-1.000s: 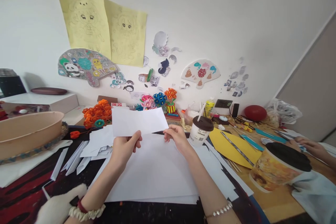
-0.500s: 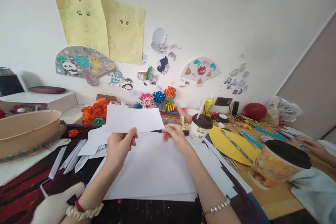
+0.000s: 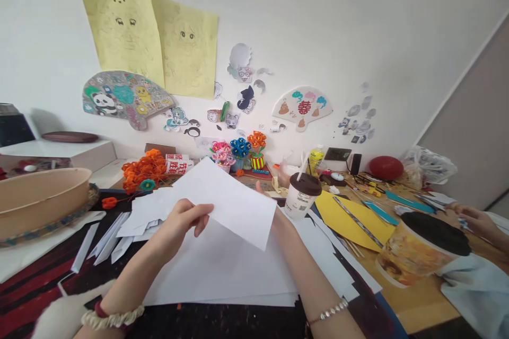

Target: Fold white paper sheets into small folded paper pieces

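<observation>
Cream cloth gathers into a scrunchie [image 3: 113, 319] on the left wrist, and a beaded bracelet [image 3: 330, 311] circles the right. Between the forearms, large white sheets [image 3: 214, 280] lie stacked on a dark mat [image 3: 234, 324]. Above them the left hand [image 3: 181, 225] pinches a small white sheet [image 3: 234, 204]: its thumb lies over the upper face, partway along the lower long edge, with the other fingers curled below, closed to the thickness of the paper. Most of the sheet reaches beyond that thumb, up and to the right, held at a slant with one corner pointing down toward the right forearm. The right hand [image 3: 283, 230] is at the sheet's right end, partly behind it, with one fingertip showing past the upper edge; its other fingers are hidden, so I cannot tell how far they are closed or whether they grip the paper. Off to the right is a patterned cup [image 3: 413, 257] with a black lid; to the left, folded paper strips [image 3: 109, 238] and a pile of cut papers [image 3: 137, 217]. A brown-lidded cup [image 3: 297, 201] stands just past the right hand, beside a yellow card [image 3: 353, 222]. Another person's hand [image 3: 473, 220] shows at the far right. Farther back sit orange flowers [image 3: 145, 169], and yellow drawings [image 3: 191, 58] hang on the wall [image 3: 358, 21].
</observation>
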A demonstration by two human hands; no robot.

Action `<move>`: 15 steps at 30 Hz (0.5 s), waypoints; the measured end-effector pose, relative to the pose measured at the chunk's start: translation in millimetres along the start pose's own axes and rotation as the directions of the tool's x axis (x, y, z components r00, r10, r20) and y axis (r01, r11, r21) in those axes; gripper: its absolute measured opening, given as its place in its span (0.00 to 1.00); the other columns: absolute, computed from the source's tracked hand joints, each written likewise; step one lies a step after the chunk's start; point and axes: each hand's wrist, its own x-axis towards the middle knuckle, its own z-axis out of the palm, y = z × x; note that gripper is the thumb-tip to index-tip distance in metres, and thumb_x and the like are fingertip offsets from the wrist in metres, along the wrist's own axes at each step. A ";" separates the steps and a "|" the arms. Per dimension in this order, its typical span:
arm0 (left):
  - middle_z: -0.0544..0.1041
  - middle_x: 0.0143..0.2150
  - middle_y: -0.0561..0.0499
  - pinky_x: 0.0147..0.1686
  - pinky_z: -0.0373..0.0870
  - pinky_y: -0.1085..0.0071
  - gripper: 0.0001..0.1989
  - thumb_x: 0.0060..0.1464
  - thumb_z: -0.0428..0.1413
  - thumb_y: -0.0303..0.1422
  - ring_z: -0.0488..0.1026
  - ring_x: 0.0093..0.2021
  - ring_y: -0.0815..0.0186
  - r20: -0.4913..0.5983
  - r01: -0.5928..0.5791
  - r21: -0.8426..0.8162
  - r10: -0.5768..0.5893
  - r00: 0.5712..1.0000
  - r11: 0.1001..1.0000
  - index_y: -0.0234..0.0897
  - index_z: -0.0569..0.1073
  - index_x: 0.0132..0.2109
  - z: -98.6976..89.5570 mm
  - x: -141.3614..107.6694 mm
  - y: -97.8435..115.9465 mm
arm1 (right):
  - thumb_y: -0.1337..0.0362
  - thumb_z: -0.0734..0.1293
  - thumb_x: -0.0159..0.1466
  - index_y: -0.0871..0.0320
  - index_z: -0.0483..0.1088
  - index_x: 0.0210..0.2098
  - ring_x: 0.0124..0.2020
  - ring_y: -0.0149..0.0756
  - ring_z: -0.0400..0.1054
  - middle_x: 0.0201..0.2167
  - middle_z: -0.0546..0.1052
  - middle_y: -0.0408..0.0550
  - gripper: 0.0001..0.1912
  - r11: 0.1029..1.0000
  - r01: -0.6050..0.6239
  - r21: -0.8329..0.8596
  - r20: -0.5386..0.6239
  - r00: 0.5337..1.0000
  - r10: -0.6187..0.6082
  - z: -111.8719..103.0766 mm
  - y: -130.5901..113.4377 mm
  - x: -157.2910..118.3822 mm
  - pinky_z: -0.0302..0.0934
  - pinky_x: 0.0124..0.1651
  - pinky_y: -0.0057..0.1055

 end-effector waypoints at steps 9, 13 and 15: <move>0.61 0.12 0.55 0.20 0.53 0.75 0.24 0.48 0.49 0.50 0.57 0.17 0.71 -0.224 0.034 0.202 0.012 0.975 0.979 0.37 0.60 0.16 4.0 9.9 -8.0 | 0.51 0.70 0.53 0.61 0.74 0.32 0.30 0.35 0.70 0.30 0.77 0.49 0.19 0.998 -0.035 0.043 0.167 0.986 0.027 -1.5 0.8 -4.8 0.62 0.34 0.29; 0.59 0.14 0.57 0.19 0.52 0.75 0.23 0.50 0.48 0.50 0.56 0.18 0.71 -0.286 -0.001 0.242 0.073 0.955 0.970 0.38 0.59 0.18 1.6 13.5 -17.8 | 0.56 0.73 0.51 0.62 0.72 0.26 0.18 0.26 0.63 0.20 0.74 0.42 0.15 0.991 -0.094 -0.094 0.245 0.963 0.115 -3.9 4.8 -4.5 0.56 0.23 0.24; 0.59 0.15 0.57 0.19 0.52 0.75 0.22 0.49 0.48 0.50 0.56 0.18 0.70 -0.340 -0.019 0.260 0.110 0.934 0.965 0.38 0.60 0.19 1.8 13.9 -20.7 | 0.54 0.72 0.52 0.62 0.70 0.24 0.16 0.26 0.62 0.17 0.72 0.42 0.16 0.986 -0.107 -0.129 0.288 0.947 0.140 -4.4 4.8 -5.1 0.54 0.21 0.24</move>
